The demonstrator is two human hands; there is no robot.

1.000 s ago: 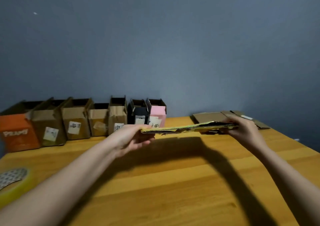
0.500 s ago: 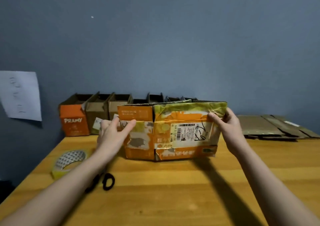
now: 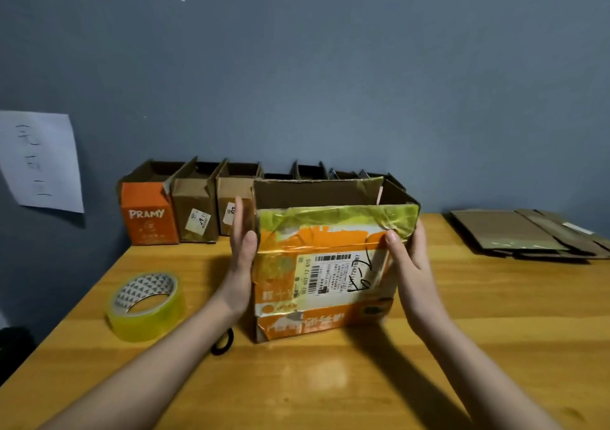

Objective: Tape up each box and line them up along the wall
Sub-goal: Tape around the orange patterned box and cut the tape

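At your 9 o'clock, one sheet of paper (image 3: 41, 162) with handwriting hangs on the wall (image 3: 330, 66). Below it, at 8 o'clock on the wooden table (image 3: 363, 380), one roll of clear tape (image 3: 145, 307) lies flat. Beside your left forearm a black loop (image 3: 222, 343) shows; it cannot be identified.

Along the wall stands one row of opened boxes: one orange PRAMY box (image 3: 148, 211), then two brown labelled boxes (image 3: 196, 213), then at least three more, mostly hidden. Their flaps stand up; their contents cannot be seen.

At 12 o'clock, in front of that row, stands the task item: one orange-and-yellow box (image 3: 323, 271) with a shipping label, upright on the table, top flaps raised. No contents show inside.

Your left hand (image 3: 242, 244) lies flat against the box's left side, fingers straight and pressed together. Your right hand (image 3: 407, 258) grips the right edge, thumb curled over the front face, fingers wrapped behind and out of view.

At 2 o'clock, one stack of flattened cartons (image 3: 521, 234) lies on the table; at least three overlap.
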